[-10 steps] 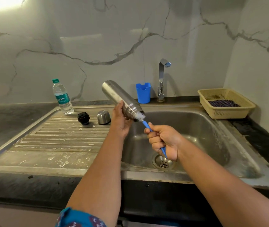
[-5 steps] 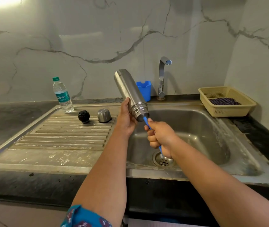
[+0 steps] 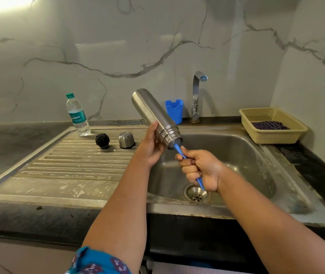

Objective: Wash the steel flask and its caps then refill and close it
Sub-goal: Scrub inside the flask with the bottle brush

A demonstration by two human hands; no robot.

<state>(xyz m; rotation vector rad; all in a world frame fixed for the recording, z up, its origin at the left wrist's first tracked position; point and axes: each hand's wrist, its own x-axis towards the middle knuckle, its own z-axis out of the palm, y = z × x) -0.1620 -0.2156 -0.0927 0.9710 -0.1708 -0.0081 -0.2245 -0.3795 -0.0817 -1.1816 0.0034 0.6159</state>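
My left hand (image 3: 151, 147) grips the steel flask (image 3: 153, 113) near its neck, holding it tilted over the sink basin (image 3: 236, 155) with the mouth pointing down and to the right. My right hand (image 3: 201, 169) holds the blue handle of a bottle brush (image 3: 178, 149), whose bristle end is hidden inside the flask's mouth. The black inner cap (image 3: 102, 141) and the steel outer cap (image 3: 126, 140) stand side by side on the ribbed drainboard (image 3: 68, 165), left of my hands.
A plastic water bottle (image 3: 78, 115) stands at the drainboard's back left. A blue holder (image 3: 174, 111) and the tap (image 3: 197, 95) sit behind the basin. A yellow basket (image 3: 272, 125) with a dark cloth rests on the right counter. The drain (image 3: 196, 193) lies below my right hand.
The brush's white bristles, visible outside the mouth a second ago, have gone into the flask. The flask rose steeper half a second ago and has since tipped back down slightly.
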